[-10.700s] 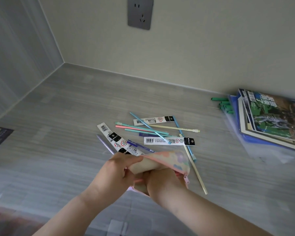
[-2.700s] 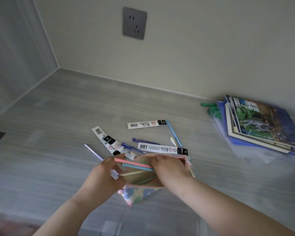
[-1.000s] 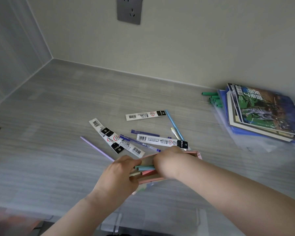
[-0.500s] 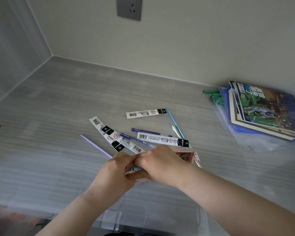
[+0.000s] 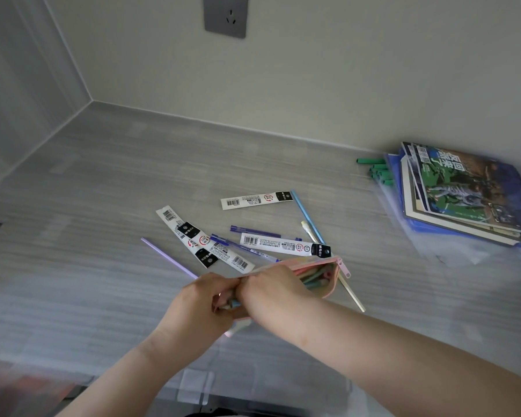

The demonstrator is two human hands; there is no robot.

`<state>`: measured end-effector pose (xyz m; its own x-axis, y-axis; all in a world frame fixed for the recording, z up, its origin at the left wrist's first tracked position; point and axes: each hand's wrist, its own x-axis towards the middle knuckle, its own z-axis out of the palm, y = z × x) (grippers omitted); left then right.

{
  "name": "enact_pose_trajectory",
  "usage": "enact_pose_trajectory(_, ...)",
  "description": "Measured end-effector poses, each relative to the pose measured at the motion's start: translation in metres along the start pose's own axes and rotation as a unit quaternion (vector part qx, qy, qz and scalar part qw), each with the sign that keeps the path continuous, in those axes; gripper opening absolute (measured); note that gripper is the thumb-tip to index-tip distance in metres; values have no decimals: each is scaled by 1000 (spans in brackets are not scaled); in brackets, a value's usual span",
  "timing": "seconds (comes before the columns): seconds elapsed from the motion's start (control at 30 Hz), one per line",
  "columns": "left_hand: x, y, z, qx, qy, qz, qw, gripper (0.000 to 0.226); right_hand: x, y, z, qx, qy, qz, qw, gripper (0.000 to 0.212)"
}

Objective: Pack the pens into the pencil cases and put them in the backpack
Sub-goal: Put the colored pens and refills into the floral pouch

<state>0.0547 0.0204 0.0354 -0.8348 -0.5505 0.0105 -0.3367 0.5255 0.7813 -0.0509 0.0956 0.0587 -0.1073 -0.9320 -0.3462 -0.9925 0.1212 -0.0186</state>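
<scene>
My left hand (image 5: 200,299) and right hand (image 5: 271,291) both pinch the near end of the soft pink fabric pencil case (image 5: 316,275), whose unzipped mouth shows pastel pens (image 5: 313,281) lying inside. Beyond my knuckles, on the grey wood-grain desk (image 5: 103,191), lie white barcoded refill sleeves (image 5: 285,244) (black ends marked M&G). Half a second ago the case's mouth was hidden behind my right hand; now it gapes to its right.

Both hands, left hand (image 5: 200,299) and right hand (image 5: 269,288), grip the open pink pencil case (image 5: 322,276) holding several pens (image 5: 313,281) above the worktop (image 5: 88,206), near loose refill packets (image 5: 256,200), with books (image 5: 463,191) toward the right edge.
</scene>
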Motion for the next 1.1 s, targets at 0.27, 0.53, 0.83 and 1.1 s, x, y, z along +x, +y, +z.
enact_pose_trajectory(0.27,-1,2,1,11,-4,5,1000,50,-2,4,-3,-51,-48,-21,997,24)
enact_pose_trajectory(0.53,-5,4,11,88,-35,84,992,41,7,-8,6,-83,-180,43,979,31)
enact_pose_trajectory(0.83,7,3,-2,-13,8,-12,1000,39,-11,12,25,123,49,68,989,29)
enact_pose_trajectory(1.1,3,6,1,-13,8,-34,999,41,-5,8,13,75,-37,111,990,30)
